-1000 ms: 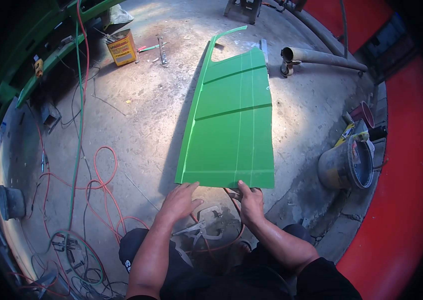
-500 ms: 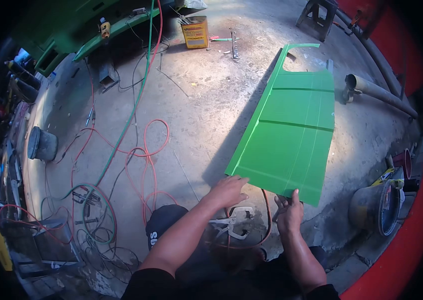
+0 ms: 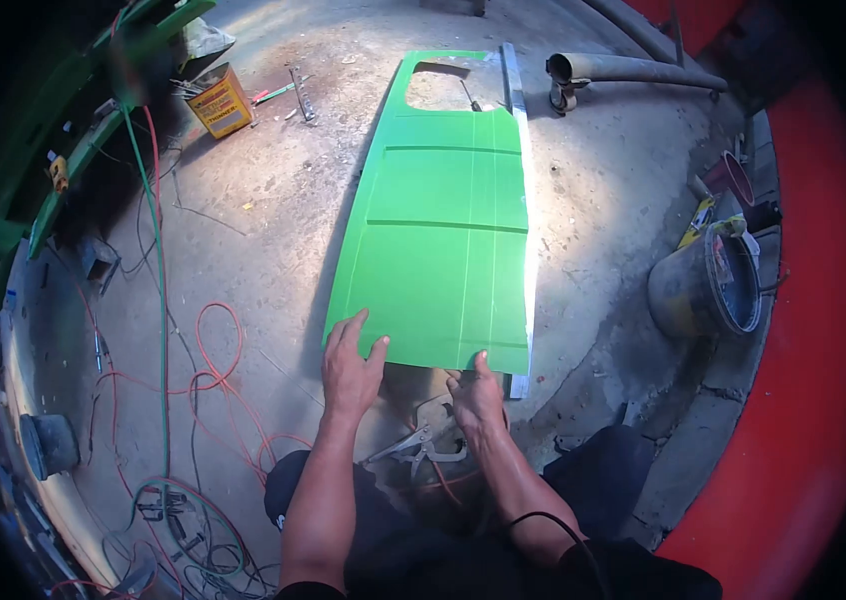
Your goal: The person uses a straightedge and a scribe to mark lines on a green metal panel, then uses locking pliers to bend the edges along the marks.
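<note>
A long green panel (image 3: 423, 285), sheet metal by its look, stretches away from me with two raised ribs and a window-shaped cutout at its far end. On its near left corner rests my left hand (image 3: 351, 370), fingers spread over the surface and thumb apart. My right hand (image 3: 481, 405) grips the near edge further right, thumb on top and fingers beneath. A pale metal bar (image 3: 519, 385) runs under the panel's right side. Locking clamps (image 3: 423, 445) lie below the near edge, between my forearms, partly hidden.
Red hoses (image 3: 213, 375) and a green hose (image 3: 161, 330) loop over the floor at left. A yellow thinner can (image 3: 221, 105) stands at the back left. To the right are a dark bucket (image 3: 698, 285), a wheeled metal pipe (image 3: 633, 70) and a red surface (image 3: 783, 430).
The panel has swung upright in view and moved left, now over the metal bar. Both hands moved with it; my left hand turned to point forward. The camera view shifted to the right.
</note>
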The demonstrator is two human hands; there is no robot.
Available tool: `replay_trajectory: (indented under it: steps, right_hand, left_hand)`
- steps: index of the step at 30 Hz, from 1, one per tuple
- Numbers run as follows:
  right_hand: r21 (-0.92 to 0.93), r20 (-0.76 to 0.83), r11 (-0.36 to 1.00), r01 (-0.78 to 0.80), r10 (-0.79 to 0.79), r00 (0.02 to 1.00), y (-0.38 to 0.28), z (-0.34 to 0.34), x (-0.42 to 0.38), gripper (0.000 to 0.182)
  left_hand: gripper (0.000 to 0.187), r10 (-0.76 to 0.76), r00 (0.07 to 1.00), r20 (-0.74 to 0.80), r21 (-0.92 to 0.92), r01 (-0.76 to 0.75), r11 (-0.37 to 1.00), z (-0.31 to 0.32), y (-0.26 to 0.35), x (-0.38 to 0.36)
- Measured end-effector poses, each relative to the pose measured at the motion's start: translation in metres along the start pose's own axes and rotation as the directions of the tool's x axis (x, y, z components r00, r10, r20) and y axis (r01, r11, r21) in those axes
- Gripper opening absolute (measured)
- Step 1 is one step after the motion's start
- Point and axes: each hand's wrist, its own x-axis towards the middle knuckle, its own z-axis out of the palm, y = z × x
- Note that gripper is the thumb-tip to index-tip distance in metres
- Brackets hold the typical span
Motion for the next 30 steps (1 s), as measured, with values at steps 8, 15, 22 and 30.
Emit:
replay_trajectory:
  steps: [8,15,22,30]
  right_hand:
    - [0.128,0.076,0.97,-0.206,0.198,0.977,0.073,-0.037,0.057,0.048]
    - [-0.547,-0.562,0.834,-0.078,-0.297,0.772,0.019,-0.1,0.062,0.063]
    - [-0.98,-0.051,-0.13,-0.15,-0.564,0.824,-0.058,-0.124,0.104,0.083]
    - [-0.937,-0.094,-0.263,-0.228,-0.44,0.893,-0.058,-0.154,0.161,0.08]
  left_hand:
    - [0.052,-0.032,0.991,0.128,0.032,0.028,0.999,-0.013,0.006,-0.018]
    - [0.052,-0.008,0.992,0.128,0.02,0.006,1.0,-0.014,0.004,-0.016]
    - [0.051,0.007,0.995,0.097,-0.014,-0.006,1.0,-0.014,0.014,-0.019]
    - [0.052,-0.084,0.995,0.048,0.006,0.084,0.996,-0.033,-0.001,-0.034]
